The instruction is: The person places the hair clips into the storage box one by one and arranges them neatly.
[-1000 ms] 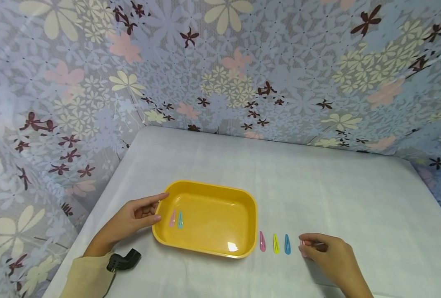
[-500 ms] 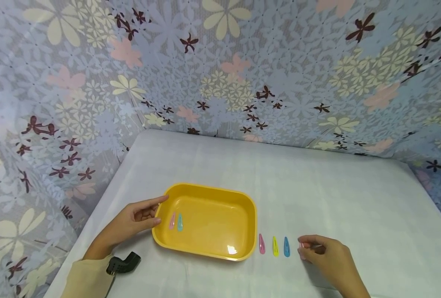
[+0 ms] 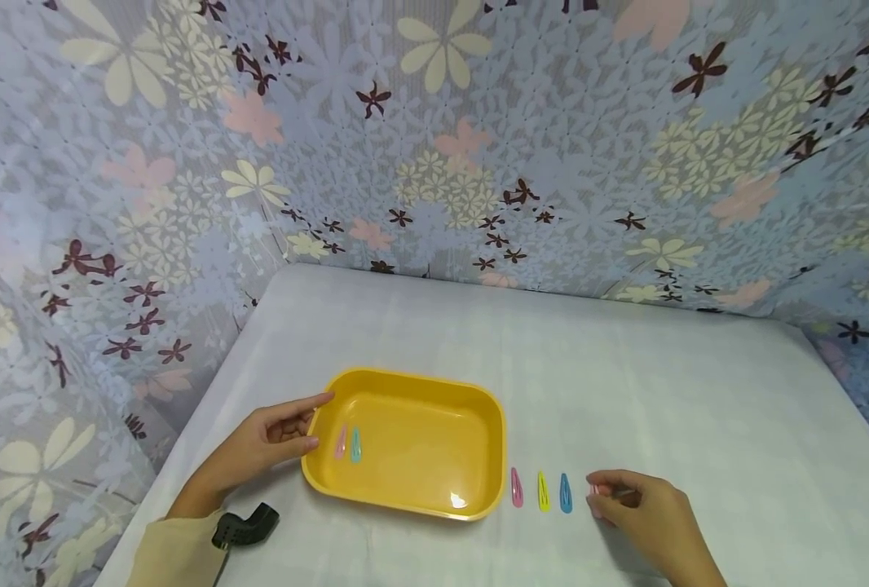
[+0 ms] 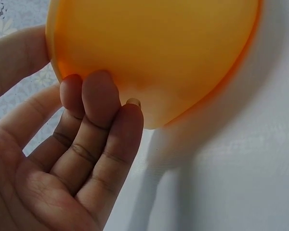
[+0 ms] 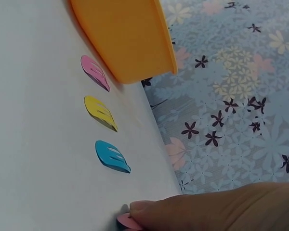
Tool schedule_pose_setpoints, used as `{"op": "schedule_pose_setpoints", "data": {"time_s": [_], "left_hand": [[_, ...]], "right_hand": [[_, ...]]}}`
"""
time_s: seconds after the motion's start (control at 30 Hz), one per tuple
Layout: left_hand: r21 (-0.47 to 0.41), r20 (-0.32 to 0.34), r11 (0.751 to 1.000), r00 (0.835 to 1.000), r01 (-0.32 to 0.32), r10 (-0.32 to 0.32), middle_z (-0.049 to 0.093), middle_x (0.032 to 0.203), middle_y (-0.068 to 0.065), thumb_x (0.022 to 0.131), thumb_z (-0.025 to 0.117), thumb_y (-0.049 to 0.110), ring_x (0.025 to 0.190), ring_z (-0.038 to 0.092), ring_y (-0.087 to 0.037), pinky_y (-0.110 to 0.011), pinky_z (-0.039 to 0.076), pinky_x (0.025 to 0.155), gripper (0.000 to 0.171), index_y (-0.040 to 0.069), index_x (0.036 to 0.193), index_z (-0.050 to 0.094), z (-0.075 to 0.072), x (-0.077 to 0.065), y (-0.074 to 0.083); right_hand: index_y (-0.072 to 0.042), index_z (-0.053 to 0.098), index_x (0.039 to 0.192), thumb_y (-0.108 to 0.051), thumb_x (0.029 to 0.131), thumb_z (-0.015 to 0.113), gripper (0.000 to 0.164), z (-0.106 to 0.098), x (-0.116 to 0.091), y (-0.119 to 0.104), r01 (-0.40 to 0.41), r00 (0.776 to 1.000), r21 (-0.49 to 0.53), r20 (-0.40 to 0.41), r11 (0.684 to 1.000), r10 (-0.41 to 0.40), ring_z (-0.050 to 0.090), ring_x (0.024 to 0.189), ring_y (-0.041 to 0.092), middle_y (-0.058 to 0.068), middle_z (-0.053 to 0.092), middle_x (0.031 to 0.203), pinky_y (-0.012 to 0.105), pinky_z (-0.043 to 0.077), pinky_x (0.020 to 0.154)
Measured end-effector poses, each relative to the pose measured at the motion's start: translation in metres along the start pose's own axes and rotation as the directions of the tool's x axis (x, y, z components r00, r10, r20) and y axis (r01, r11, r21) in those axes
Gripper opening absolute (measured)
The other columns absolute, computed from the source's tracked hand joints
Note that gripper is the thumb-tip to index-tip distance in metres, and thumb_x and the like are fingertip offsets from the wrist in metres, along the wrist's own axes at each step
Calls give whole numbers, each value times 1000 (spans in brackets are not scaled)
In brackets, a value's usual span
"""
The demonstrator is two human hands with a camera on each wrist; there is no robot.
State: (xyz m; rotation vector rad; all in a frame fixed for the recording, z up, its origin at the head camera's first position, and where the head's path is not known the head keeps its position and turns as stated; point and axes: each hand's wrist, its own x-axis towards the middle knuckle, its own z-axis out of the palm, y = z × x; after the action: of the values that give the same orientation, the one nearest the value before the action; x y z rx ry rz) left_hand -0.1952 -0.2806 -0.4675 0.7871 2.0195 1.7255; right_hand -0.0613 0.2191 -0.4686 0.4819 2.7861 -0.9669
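Note:
My left hand [image 3: 262, 444] holds the left end of a yellow tray [image 3: 405, 501], index finger and thumb at the rim and the other fingers bent towards its outer wall. Inside the tray lie a pink hair clip [image 3: 341, 441] and a light teal hair clip [image 3: 356, 444]. On the cloth to its right, a deeper pink hair clip [image 3: 517, 487], a yellow hair clip [image 5: 100, 112] and a blue hair clip [image 5: 111, 156] form a row. At the row's right end my right hand [image 3: 647, 509] pinches another pink hair clip [image 5: 128, 221], mostly hidden by thumb and finger, close over the cloth.
A white cloth [image 3: 625, 375] covers the table. Flower-patterned fabric [image 3: 434, 163] hangs behind it and at the left. A black curved device [image 3: 245, 526] sits at my left wrist, beside the beige sleeve [image 3: 178, 554].
The whole scene has slid slightly down in the head view. Both hands keep their places, the left at the tray and the right pinching the pink hair clip.

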Motion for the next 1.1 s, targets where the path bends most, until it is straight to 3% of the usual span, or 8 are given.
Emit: {"op": "schedule_pose_setpoints", "data": {"time_s": [0.47,1.1], "left_hand": [[0,-9,1000,1000,10,-10,61,115,-32,98,66,-1,93,65,-12,-26,57,79,57,-6,150,44,5,-5,0],[11,11,1000,1000,-20,20,58,106,-34,98,65,-2,88,61,-11,-23,56,75,56,-7,150,45,4,0,3]], "right_hand": [[-16,80,110,-26,90,80,23,0,0,6,-5,1000,14,8,1000,5,63,69,9,-9,70,86,33,46,73],[-10,79,110,-18,89,81,23,0,0,3,-38,999,99,7,994,37,65,70,13,-5,71,86,27,48,66]]}}
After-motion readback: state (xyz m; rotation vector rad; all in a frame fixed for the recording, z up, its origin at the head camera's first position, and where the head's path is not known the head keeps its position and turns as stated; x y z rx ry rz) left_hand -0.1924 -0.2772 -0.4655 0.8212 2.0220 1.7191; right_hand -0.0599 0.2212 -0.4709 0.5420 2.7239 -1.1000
